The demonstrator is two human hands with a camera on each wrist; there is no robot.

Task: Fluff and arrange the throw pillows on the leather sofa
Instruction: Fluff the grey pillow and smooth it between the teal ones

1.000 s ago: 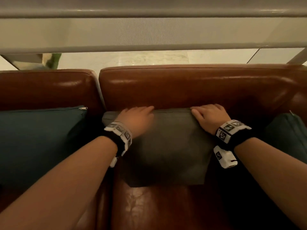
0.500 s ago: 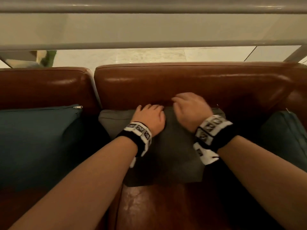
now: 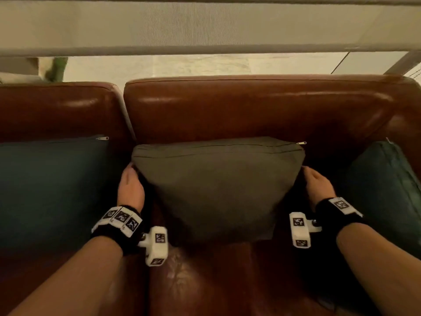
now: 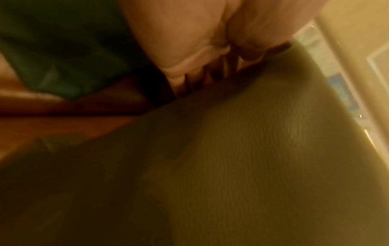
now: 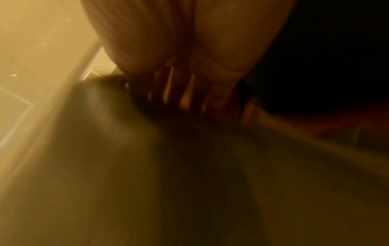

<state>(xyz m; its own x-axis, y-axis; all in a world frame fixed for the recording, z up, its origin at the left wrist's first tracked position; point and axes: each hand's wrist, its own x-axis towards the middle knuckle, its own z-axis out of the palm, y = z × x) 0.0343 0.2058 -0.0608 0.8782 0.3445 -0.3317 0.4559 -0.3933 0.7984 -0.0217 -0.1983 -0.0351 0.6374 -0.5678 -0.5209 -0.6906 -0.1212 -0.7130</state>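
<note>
From my remote feed, a grey-green throw pillow [image 3: 216, 185] stands upright at the centre of the brown leather sofa [image 3: 250, 106], its top zipper seam leaning against the backrest and its lower edge on the seat. My left hand [image 3: 131, 188] presses flat against the pillow's left side and my right hand [image 3: 319, 185] against its right side, fingers extended along the fabric rather than curled round it; both wrist views, blurred and dim, show straight fingers [image 4: 189, 74] laid on the cloth. A dark teal pillow [image 3: 50, 190] rests just left of the left hand, and another teal pillow [image 3: 385, 190] sits at the right end of the sofa, beside the right hand.
</note>
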